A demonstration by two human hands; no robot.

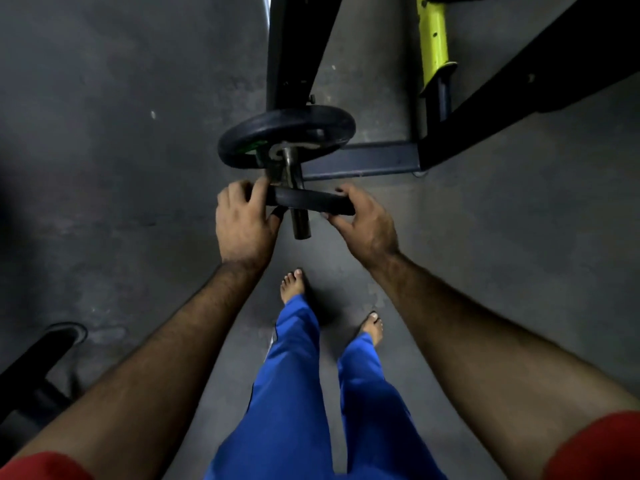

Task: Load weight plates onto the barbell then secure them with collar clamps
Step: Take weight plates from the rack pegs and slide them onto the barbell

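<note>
A barbell sleeve (300, 223) points toward me, its metal end showing below my hands. One black weight plate (277, 133) sits further in on the sleeve, with a green mark near its hub. A second, smaller black plate (311, 201) is threaded on the sleeve nearer the end, seen edge-on. My left hand (242, 223) grips its left rim and my right hand (363, 220) grips its right rim. No collar clamp is visible.
A black rack upright (294, 46) rises behind the plates, with a dark base beam (363, 161) on the floor. A yellow-green post (434, 39) stands at the upper right. Black equipment (31, 368) lies at the lower left. My bare feet (294, 284) stand on the grey floor.
</note>
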